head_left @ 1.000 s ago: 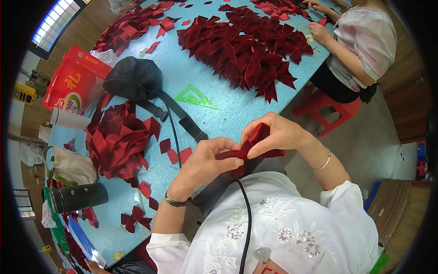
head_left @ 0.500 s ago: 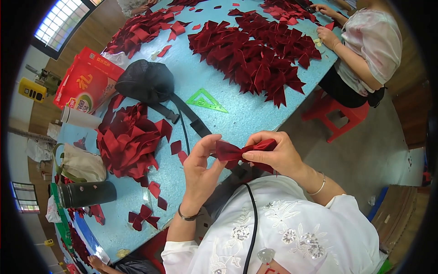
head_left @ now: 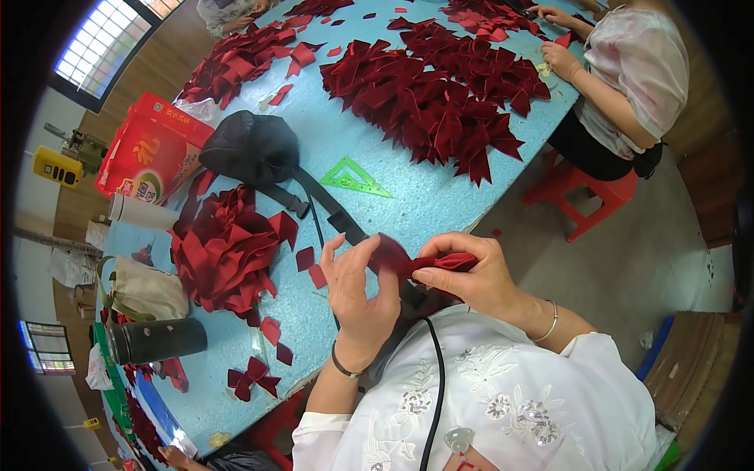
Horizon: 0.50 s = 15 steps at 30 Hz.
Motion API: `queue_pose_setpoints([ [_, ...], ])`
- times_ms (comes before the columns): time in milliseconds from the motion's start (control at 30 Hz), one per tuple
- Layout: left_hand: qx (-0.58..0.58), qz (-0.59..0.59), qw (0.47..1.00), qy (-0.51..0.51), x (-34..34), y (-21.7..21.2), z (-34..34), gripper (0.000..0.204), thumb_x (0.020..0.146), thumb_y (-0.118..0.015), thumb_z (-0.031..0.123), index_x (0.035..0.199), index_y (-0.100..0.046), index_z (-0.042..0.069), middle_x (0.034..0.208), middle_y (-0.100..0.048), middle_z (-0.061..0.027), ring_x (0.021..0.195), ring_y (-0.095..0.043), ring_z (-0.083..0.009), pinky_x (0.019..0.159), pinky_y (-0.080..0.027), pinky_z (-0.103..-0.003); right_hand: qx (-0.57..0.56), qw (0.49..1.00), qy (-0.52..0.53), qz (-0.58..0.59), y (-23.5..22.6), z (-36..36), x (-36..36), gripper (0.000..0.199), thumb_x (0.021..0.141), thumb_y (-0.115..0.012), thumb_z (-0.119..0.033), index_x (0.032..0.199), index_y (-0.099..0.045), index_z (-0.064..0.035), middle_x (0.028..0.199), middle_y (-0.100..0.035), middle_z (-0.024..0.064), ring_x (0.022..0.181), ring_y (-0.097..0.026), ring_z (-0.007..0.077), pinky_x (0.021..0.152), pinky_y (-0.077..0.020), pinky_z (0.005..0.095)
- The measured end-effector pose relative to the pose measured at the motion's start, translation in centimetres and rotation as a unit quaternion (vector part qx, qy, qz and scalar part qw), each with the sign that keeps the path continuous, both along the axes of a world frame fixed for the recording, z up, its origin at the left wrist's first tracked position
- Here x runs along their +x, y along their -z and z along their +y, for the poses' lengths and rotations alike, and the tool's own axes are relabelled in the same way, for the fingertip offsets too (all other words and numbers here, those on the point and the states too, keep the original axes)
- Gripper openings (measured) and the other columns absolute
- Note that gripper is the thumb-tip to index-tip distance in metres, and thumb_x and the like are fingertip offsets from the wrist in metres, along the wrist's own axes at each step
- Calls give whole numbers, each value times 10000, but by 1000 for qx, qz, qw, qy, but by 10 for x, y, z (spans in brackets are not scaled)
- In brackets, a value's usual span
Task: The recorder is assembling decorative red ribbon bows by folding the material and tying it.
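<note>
A dark red ribbon bow (head_left: 394,257) is pinched at its middle by my right hand (head_left: 475,271), thumb in front, with one end lying along the fingers. At the bow's left loop is my left hand (head_left: 363,286), its fingers bent and spread apart, the thumb overlapping the cloth. That loop is a little blurred. Beneath the hands lies a black strap (head_left: 345,224), joined to a black mesh pouch (head_left: 251,147). Left of my left hand are loose red cloth pieces (head_left: 271,330) and a finished-looking bow (head_left: 254,379).
On the blue table (head_left: 302,345) lie a heap of red cloth pieces (head_left: 220,251), a large pile of bows (head_left: 424,98) and a green set square (head_left: 355,178). A dark bottle (head_left: 169,339), cream pouch (head_left: 145,289) and red bag (head_left: 149,149) stand left. A co-worker (head_left: 632,78) sits far right.
My left hand has shifted slightly right and down, and its fingers have spread from their pinch on the bow's left loop. My right hand keeps its hold on the bow.
</note>
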State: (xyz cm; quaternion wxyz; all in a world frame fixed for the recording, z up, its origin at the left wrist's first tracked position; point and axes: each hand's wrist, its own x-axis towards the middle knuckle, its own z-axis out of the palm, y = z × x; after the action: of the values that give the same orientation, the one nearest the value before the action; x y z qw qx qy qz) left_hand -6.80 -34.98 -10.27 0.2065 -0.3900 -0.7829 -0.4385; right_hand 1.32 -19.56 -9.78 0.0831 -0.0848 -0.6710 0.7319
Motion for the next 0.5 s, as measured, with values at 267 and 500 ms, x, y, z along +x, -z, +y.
queue_pose_setpoints([
  [267,2,24,1000,12,-5,8,10,347,640,-611,-98,968,-594,13,871,-620,-80,818,-594,-232,916,-384,-460,17,999,10,31,4,5,1,174,775,-716,-87,895,-620,-5,711,-624,1,637,-532,18,543,-419,180],
  [500,83,-76,990,-84,3,12,24,279,703,-633,-86,962,-597,12,854,-627,-63,814,-604,-183,765,-476,-307,-28,999,-8,-14,7,6,-1,150,778,-706,-73,887,-626,-7,697,-633,7,622,-548,28,540,-435,186],
])
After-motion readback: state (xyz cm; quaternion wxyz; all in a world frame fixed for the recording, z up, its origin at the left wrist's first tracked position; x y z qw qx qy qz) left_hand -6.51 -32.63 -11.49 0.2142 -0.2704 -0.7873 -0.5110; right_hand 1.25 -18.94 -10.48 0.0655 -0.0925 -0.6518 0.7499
